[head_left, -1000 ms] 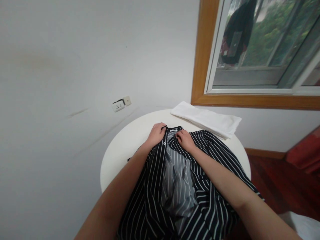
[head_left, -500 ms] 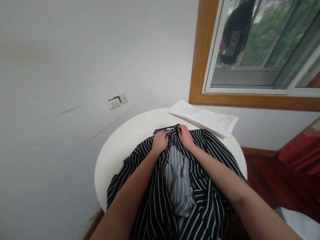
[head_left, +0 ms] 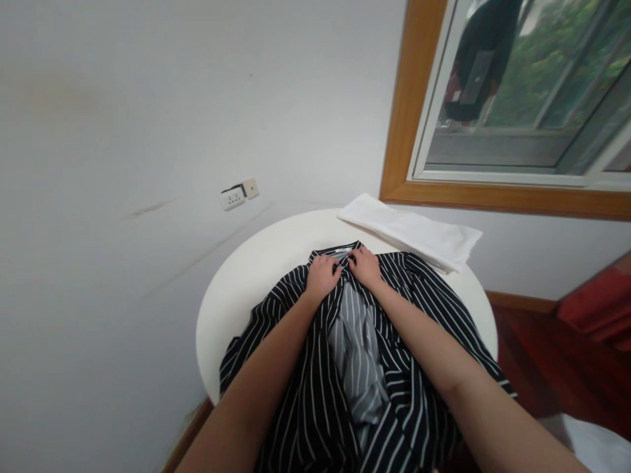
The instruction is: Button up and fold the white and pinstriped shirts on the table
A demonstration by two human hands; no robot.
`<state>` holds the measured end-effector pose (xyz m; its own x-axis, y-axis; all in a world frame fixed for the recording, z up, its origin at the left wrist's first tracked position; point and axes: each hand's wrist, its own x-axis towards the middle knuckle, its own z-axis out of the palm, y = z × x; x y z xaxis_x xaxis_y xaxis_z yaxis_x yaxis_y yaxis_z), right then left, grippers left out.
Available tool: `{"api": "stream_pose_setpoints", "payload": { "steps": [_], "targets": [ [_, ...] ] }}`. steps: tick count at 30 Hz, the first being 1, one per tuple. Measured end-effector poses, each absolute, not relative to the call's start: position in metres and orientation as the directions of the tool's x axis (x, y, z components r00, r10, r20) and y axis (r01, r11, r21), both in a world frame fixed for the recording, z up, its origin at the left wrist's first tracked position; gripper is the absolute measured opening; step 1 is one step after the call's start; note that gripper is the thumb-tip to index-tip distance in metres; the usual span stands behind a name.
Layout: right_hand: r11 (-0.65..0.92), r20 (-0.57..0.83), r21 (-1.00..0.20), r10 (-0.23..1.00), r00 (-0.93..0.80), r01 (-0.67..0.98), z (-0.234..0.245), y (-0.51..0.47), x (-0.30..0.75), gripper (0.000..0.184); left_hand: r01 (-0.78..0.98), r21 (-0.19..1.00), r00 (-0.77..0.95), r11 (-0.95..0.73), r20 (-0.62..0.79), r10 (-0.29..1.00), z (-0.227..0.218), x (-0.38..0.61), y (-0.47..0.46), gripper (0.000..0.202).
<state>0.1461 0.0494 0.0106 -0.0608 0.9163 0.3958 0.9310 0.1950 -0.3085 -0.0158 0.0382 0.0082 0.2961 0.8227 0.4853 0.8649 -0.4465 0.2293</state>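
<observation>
As the shirt lies spread over the round white tabletop, collar toward the wall, the left hand and the right hand both grip it just below the collar, one at each front edge. The fingers of each hand are curled in on the fabric, and the two hands sit near each other with a small gap between them. Exactly which layers they pinch cannot be told. Below the hands the fronts part, showing the paler grey inside, rumpled, between black panels with white stripes. The sleeves spread out to either side, partly under the forearms, and the lower part runs toward the near edge of the tabletop and out of view. Beyond the right hand, at the far edge, lies a folded white cloth, close to the shirt's shoulder. A socket is set in the wall to the left, and a wood-framed window is at the upper right, above the dark red floor
</observation>
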Motion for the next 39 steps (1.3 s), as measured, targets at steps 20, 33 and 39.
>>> {"api": "stream_pose_setpoints", "payload": {
  "steps": [20,33,39],
  "targets": [
    [0.511,0.105,-0.266,0.858,-0.502,0.818,0.066,-0.007,0.226,0.019,0.892,0.28,0.201,-0.355,0.459,0.866,0.004,-0.017,0.066,0.016],
    [0.382,0.244,-0.384,0.92,-0.307,0.84,0.048,-0.002,0.207,0.029,0.907,0.26,0.185,-0.332,0.463,0.867,0.004,-0.018,0.069,0.017],
    [0.511,0.283,-0.139,0.841,-0.461,0.848,0.06,-0.025,0.2,0.035,0.897,0.268,0.2,-0.352,0.464,0.863,0.001,-0.019,0.074,0.017]
  ]
}}
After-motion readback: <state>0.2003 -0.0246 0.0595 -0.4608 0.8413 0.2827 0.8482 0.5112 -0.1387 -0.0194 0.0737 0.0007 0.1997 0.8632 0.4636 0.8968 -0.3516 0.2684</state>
